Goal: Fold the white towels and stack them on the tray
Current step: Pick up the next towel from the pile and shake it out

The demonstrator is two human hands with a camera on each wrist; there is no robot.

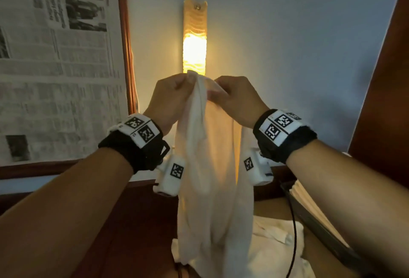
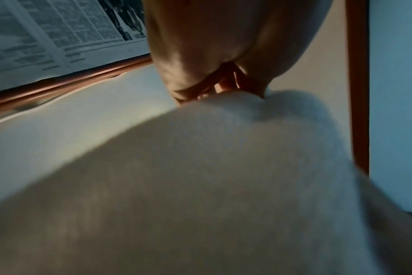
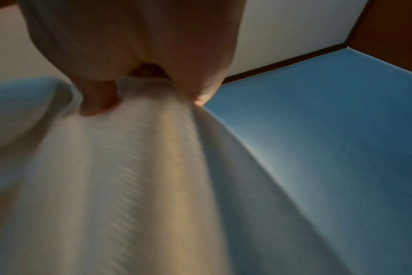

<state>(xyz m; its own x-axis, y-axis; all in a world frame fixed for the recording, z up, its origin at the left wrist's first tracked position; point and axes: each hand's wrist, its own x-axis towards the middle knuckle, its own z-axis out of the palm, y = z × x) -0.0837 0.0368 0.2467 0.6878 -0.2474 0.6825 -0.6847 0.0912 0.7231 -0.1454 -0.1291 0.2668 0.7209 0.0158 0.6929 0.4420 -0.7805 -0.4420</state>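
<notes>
My forearms fill the bottom of the head view, each wrist strapped with a marked band, and between them hangs the towel [image 1: 212,167] I am working on. My left hand [image 1: 170,98] pinches its top edge with curled fingers, and my right hand [image 1: 236,100] pinches the same edge just beside it, so the cloth drops in loose vertical folds in front of me. Both wrist views show the same thing from below: fingers closed on white fabric, blurred.

The held towel is not folded yet; I judge I am finding the corners to spread it flat before the first fold. Under its lower end lies a crumpled heap of white cloth [image 1: 272,242] on the desk [image 1: 321,253] (one towel or more, I cannot tell from the bunching). To the right sits the dark tray [image 1: 318,222], with a pale folded stack [image 1: 309,202] on it; its layers are too dim to count. So some folding looks done, one towel is in hand, and at least the heap is left.

Counted: one towel held, one heap, one tray, one stack. A black cable [image 1: 293,233] crosses the heap. Behind the towel a lit wall lamp [image 1: 194,38] glows, and a newspaper [image 1: 57,60] covers the frame at the left.
</notes>
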